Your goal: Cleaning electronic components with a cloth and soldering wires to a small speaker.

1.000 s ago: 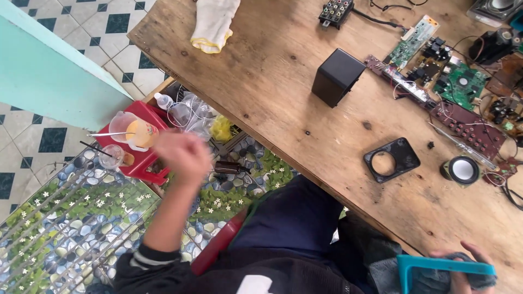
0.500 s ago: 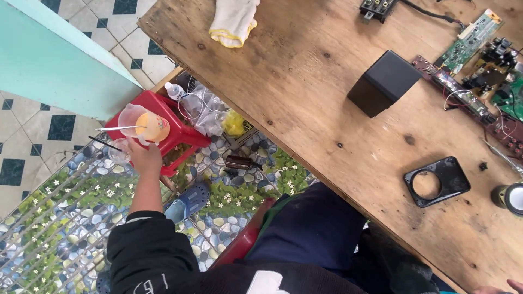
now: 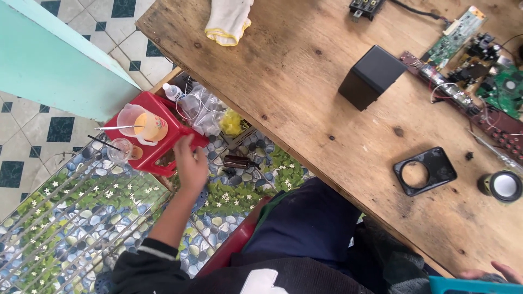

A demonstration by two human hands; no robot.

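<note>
My left hand [image 3: 189, 163] hangs low over the floor at the near right corner of a small red stool [image 3: 163, 142], fingers spread, nothing in it. On the stool stand a clear jug with orange liquid [image 3: 143, 125] and a small glass with a straw [image 3: 121, 150]. A dark brown bottle [image 3: 239, 161] lies on the floor just right of that hand. Only the fingers of my right hand [image 3: 490, 270] show at the bottom right edge, resting on a flat teal object [image 3: 468, 285].
A wooden table [image 3: 305, 87] carries a black cube [image 3: 372, 76], a black frame with a round hole [image 3: 425, 170], a small round speaker [image 3: 503, 186], circuit boards [image 3: 479, 60] and a white glove [image 3: 229, 20]. Plastic bags [image 3: 204, 111] lie under its edge. A teal wall [image 3: 49, 65] stands at the left.
My left hand has drawn back from the jug on the stool to the stool's near corner. The view has shifted, and my right hand is back in sight at the bottom right.
</note>
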